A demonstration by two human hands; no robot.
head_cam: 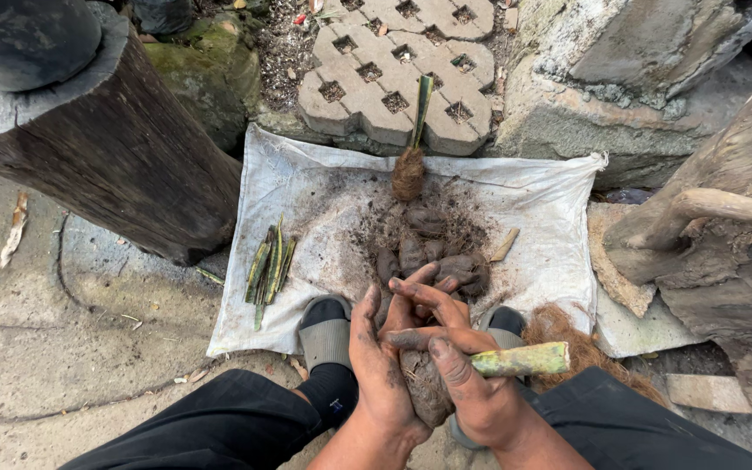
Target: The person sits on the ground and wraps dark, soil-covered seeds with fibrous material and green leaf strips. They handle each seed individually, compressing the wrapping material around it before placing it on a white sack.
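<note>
— Corm [424,387] is sitting between both hands, low in the middle, just above the knees. What is lying over on the far left?

— A log [106,148] is leaning there, and green strips [269,265] are lying on the left part of the cloth [550,218].

— And the hands?

— Left hand [382,365] is cupping the corm from its left side, fingers stretched up and half open. Right hand [463,374] is curling closed around the corm and the base of its stalk [524,359], thumb pressing across the top.

— Which way is the stalk running?

— Its long axis is lying almost level, pointing out to the right, away from the left hand. So the cut end is sitting nearer the right hand.

— How is it looking?

— The corm is looking dark, rounded and caked in soil; the stalk is pale green, blotchy, cut blunt. More muddy corms [433,252] are lying on the cloth beyond the fingers, one upright with a green shoot [411,165]. Brown fibre [567,335] is showing at the right.
</note>
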